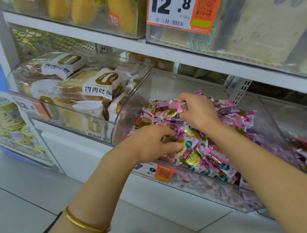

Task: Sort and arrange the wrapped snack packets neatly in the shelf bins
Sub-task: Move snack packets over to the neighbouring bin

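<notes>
Pink packets point(191, 147) are pinched by the left hand point(148, 144) and the right hand point(198, 111); toward six o'clock, packets could be spilled over the bin's low front wall point(216, 193).

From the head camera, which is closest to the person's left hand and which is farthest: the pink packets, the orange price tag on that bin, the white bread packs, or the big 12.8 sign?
1. Pink and purple foil snack packets: touching the left hand, in the clear plastic bin.
2. Small orange price tag: just below the hand, on the bin's front.
3. White-labelled bread packs: neighbouring bin, left.
4. Large white-and-orange 12.8 sign: upper shelf, farthest.
</notes>
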`<action>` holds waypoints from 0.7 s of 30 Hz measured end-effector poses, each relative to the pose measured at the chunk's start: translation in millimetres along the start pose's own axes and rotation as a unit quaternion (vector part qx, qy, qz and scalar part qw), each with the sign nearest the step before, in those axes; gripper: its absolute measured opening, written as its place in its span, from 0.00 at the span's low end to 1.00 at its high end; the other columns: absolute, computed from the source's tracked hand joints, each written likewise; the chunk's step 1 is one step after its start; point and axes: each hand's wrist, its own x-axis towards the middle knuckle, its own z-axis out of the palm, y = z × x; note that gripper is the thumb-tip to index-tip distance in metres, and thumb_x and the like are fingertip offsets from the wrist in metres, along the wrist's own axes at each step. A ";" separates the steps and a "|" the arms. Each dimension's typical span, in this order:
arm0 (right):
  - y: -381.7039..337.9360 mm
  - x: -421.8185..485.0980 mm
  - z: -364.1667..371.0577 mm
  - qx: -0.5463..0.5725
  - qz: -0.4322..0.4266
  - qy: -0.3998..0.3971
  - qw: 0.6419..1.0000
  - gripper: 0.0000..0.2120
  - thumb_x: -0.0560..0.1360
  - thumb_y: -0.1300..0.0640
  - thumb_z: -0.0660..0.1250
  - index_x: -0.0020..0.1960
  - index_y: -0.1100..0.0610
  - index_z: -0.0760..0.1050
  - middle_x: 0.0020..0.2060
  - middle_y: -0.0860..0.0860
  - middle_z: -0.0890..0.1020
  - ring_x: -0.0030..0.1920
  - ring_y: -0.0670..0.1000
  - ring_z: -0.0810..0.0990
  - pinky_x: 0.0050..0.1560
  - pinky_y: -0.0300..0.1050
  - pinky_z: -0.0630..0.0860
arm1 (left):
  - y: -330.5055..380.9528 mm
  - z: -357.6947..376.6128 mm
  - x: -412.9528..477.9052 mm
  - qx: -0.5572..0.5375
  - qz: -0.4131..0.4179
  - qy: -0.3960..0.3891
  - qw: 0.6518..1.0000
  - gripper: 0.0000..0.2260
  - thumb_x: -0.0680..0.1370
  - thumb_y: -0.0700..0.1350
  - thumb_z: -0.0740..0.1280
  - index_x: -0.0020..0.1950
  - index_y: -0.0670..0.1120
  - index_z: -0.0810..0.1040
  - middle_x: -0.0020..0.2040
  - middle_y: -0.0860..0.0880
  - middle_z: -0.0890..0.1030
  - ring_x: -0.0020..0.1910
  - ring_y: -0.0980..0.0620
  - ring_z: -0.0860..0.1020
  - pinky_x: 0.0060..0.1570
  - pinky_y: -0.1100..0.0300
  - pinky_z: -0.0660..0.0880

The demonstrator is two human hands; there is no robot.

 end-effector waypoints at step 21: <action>66.3 -32.3 -31.4 0.091 -0.124 0.201 0.968 0.12 0.64 0.67 0.65 0.40 0.53 0.68 0.37 0.47 0.71 0.40 0.50 0.70 0.42 0.45 0.64 | 39.7 27.4 30.6 0.020 -0.041 0.112 0.993 0.22 0.72 0.56 0.70 0.55 0.45 0.66 0.53 0.47 0.75 0.54 0.46 0.73 0.55 0.50 0.73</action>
